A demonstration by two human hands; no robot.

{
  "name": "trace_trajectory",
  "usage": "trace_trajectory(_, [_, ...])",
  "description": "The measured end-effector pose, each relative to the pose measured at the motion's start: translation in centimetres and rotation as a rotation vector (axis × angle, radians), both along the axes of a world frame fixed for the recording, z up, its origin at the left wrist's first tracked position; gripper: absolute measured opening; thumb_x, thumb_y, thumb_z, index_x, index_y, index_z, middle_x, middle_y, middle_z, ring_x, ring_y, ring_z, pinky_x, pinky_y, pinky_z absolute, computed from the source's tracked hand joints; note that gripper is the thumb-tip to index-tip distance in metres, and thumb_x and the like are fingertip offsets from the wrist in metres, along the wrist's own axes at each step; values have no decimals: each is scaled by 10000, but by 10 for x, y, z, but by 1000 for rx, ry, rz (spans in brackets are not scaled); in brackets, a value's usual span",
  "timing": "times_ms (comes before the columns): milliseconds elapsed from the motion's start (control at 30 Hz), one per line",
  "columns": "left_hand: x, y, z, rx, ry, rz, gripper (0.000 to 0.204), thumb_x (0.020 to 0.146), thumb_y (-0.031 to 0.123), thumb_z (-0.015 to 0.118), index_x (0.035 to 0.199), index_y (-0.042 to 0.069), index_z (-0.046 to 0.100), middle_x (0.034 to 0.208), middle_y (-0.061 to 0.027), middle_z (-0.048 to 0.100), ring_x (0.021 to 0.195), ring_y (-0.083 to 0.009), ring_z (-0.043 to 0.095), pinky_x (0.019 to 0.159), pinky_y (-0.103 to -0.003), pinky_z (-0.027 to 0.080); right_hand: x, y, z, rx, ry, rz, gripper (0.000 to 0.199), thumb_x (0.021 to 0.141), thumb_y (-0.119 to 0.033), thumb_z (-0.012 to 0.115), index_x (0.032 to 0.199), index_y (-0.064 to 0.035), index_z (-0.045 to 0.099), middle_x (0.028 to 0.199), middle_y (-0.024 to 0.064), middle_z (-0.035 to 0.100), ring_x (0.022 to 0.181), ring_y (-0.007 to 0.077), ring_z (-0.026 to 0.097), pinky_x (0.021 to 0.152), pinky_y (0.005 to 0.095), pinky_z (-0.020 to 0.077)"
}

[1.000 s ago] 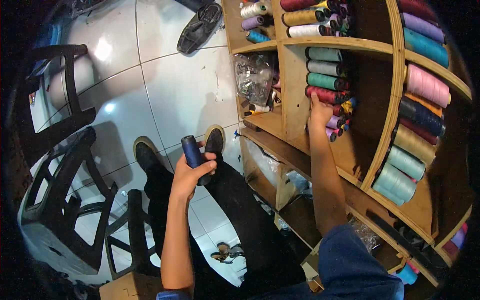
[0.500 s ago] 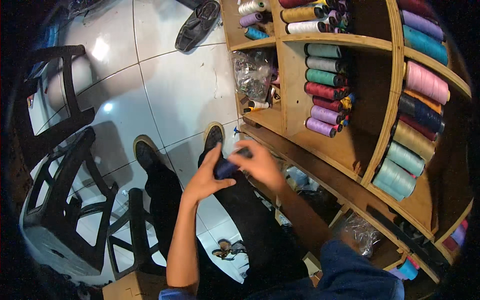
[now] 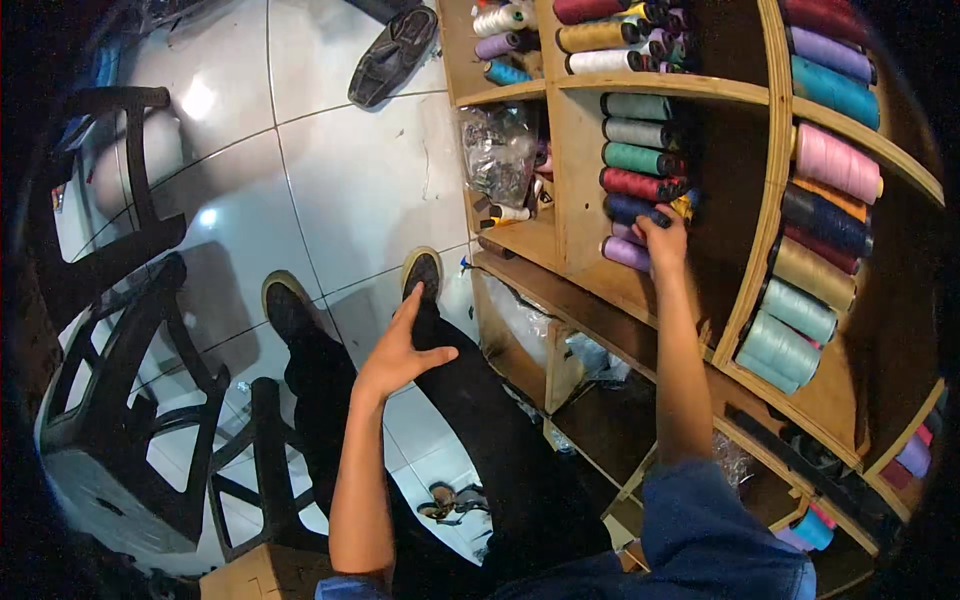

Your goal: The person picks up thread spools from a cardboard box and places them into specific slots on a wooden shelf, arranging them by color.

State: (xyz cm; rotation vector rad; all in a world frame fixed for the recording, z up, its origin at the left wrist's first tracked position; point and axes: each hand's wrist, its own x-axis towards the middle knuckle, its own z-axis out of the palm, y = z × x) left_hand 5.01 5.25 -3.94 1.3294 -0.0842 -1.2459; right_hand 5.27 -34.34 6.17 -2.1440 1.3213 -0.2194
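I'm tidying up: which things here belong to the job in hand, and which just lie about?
In the job:
right hand
dark-blue cylindrical thread spool
brown wooden shelf

Lying about:
black shoe
clear plastic bag
brown cardboard box

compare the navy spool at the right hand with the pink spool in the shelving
The navy spool has a black end; the pink spool shows a pale yellowish one. The pink spool looks thicker than the navy spool. The right hand grips the navy spool; nothing holds the pink spool. Both lie on their sides.
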Motion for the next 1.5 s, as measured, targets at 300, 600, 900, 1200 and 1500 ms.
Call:
trace_trajectory(300, [-5, 0, 0, -5, 65, 34, 1000, 641, 221, 781, 1411, 15, 178, 1360, -223, 378, 1292, -299, 338, 1063, -353, 257, -2, -23, 13, -492, 447, 222, 504, 631, -219, 758, 1099, -141, 587, 958, 155, 637, 921, 310, 594, 833, 352, 447])
trace_trajectory(600, [-7, -2, 2, -13, 89, 22, 979, 659, 214, 777, 1415, 31, 183, 1353, -203, 399, 1275, -288, 366, 1047, -368, 281, -6, -26, -5, -626, 432, 221, 563, 632, -277, 784, 1089, -56, 541, 891, 166, 644, 870, 306, 621, 798, 358, 466])
trace_trajectory(900, [-33, 11, 9, 64, 83, 239, 690, 727, 13, 685, 1340, 49, 371, 1231, -147, 507, 1033, -202, 537, 873, -323, 441, -28, 47, 35, -389, 295, 127, 472, 673, -185, 701, 1044, 21, 494, 814, 170, 646, 767, 343, 626, 711, 412, 481])
trace_trajectory(1200, [-80, 80, 219, 105, 38, 841, 342, 801, -36, 600, 1139, -43, 546, 954, -149, 660, 871, -182, 646, 711, -270, 529, -80, 234, 60, 758, 572, 1084, 207, 840, -36, 492, 1027, -1, 573, 821, 137, 658, 670, 161, 645, 615, 305, 518])
trace_trajectory(1500, [-297, 271, 474, 702, -820, 1721, 237, 858, 63, 511, 1082, -13, 514, 945, -156, 616, 791, -221, 620, 700, -323, 513, -35, 253, 33, 425, 641, 1543, 257, 785, -53, 581, 1029, 25, 559, 733, 137, 640, 623, 175, 623, 543, 282, 484])
